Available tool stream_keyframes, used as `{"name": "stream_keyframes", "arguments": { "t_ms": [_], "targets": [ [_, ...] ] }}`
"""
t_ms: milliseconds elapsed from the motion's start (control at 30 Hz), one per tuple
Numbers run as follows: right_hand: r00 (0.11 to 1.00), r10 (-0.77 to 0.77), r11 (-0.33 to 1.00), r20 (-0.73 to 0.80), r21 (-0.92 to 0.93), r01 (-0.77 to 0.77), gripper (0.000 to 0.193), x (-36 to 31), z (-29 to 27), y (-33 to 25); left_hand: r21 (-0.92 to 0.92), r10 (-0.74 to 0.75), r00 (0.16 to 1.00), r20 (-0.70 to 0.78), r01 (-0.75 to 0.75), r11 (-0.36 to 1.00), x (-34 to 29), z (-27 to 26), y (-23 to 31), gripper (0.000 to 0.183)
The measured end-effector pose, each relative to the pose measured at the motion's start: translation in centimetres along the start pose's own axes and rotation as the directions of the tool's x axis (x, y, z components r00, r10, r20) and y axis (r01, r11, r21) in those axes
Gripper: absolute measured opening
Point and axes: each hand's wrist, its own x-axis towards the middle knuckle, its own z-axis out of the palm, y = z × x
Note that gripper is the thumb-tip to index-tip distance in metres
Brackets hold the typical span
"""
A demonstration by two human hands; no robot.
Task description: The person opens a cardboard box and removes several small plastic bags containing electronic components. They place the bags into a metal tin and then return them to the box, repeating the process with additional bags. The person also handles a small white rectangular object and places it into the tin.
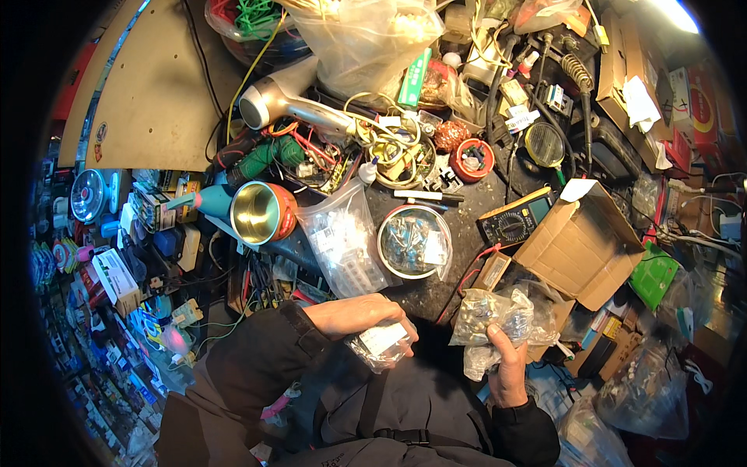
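Note:
My left hand (372, 313) is closed around a small clear plastic bag (379, 345) with a white label, held over my lap. In my right hand (507, 369), another clear plastic bag (495, 315) with small metallic parts is pinched under the thumb, close to an open cardboard box (585, 245). Ahead of my hands, a round tin (380, 247) holds bagged metal parts. Beside it lies a larger clear zip bag (340, 243) with pale contents. What exactly the small parts are, I cannot tell.
A multimeter (507, 227) lies behind the box. Farther back are a hair dryer (292, 105), a soldering-wire-like red spool (472, 159), a round mesh-faced piece (545, 145) and tangled cables. An orange cup (285, 212) stands at left; a crowded shelf of goods drops away beyond it.

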Motion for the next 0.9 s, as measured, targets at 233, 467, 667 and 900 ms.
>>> {"name": "stream_keyframes", "arguments": {
  "t_ms": [233, 467, 667, 900],
  "targets": [
    [1.000, -0.001, 1.000, -0.005, 0.000, 0.001, 0.050, -0.3, -0.2, 0.0, -0.032, -0.031, 0.999, -0.017, 0.031, 0.999, -0.1, 0.5, -0.3, 0.054],
    [1.000, -0.004, 1.000, -0.013, -0.007, 0.004, 0.050, -0.4, -0.6, 0.1, -0.130, -0.097, 0.995, -0.001, 0.096, 0.987, 0.2, 0.9, -0.5, 0.056],
    [1.000, -0.001, 1.000, -0.008, 0.020, 0.001, 0.048, -0.4, -1.5, 0.1, -0.251, -0.121, 0.993, -0.015, 0.114, 0.961, 0.8, 1.1, -1.1, 0.057],
    [0.999, 0.028, 0.999, 0.040, -0.045, -0.026, 0.051, -1.5, -4.6, 0.2, -0.610, -0.140, 0.974, -0.177, 0.003, 0.793, 2.7, 2.7, -3.9, 0.067]
  ]
}}
